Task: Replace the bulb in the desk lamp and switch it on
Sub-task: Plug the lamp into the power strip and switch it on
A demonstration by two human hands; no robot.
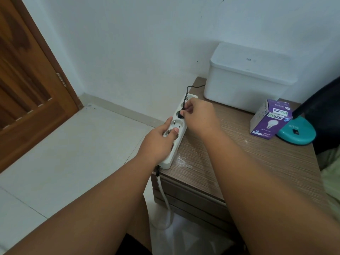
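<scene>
A white power strip (179, 138) lies along the left edge of the wooden bedside table (248, 162). My left hand (158, 142) presses down on the strip's near end, thumb over a socket. My right hand (198, 116) pinches a black plug (181, 115) at one of the strip's far sockets; its black cord (191, 87) runs back toward the white box. The desk lamp's teal base (296, 133) stands at the right, its dark arm rising out of view. A purple bulb box (268, 119) stands next to the base, top flap open.
A white lidded plastic box (248, 78) sits against the wall at the table's back. The strip's white cable (163, 196) hangs down the table's front to the tiled floor. A brown wooden door (27, 89) stands at the left. Light green fabric shows at the right edge.
</scene>
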